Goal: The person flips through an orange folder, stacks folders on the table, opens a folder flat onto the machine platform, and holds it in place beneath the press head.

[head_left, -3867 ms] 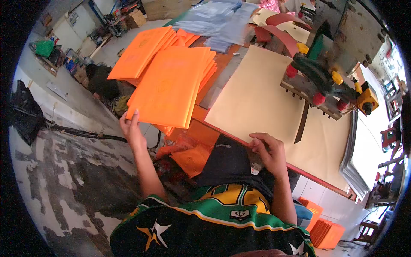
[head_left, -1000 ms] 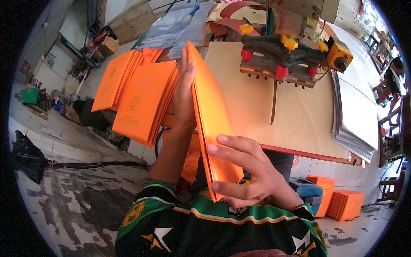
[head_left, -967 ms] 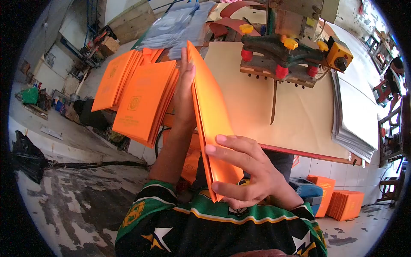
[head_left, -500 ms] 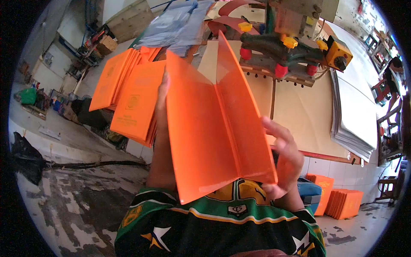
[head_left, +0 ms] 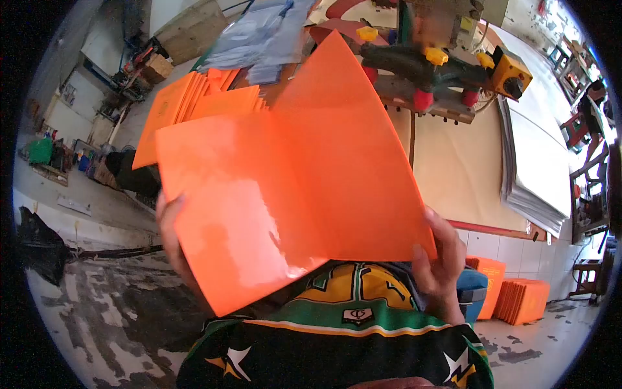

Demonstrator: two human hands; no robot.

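Note:
An orange folder (head_left: 285,188) is spread wide in front of my chest, its glossy inner side facing me and a fold running down its middle. My left hand (head_left: 172,227) grips its left edge, with most of the fingers hidden behind the cover. At the lower right corner, the thumb and fingers of my right hand (head_left: 442,253) pinch the other cover. Behind the folder's left part lie stacks of orange folders (head_left: 165,113), partly covered by it.
A press head (head_left: 427,71) with yellow knobs and red feet stands over a cream board (head_left: 460,168). White sheets (head_left: 534,162) lie right of it, clear plastic sleeves (head_left: 259,39) at the back. More orange folders (head_left: 521,301) stand on the floor beside a blue box (head_left: 472,292).
The folder, closed and upright a second ago, has been opened wide. My left hand has moved left and down with one cover; my right hand has shifted right with the other.

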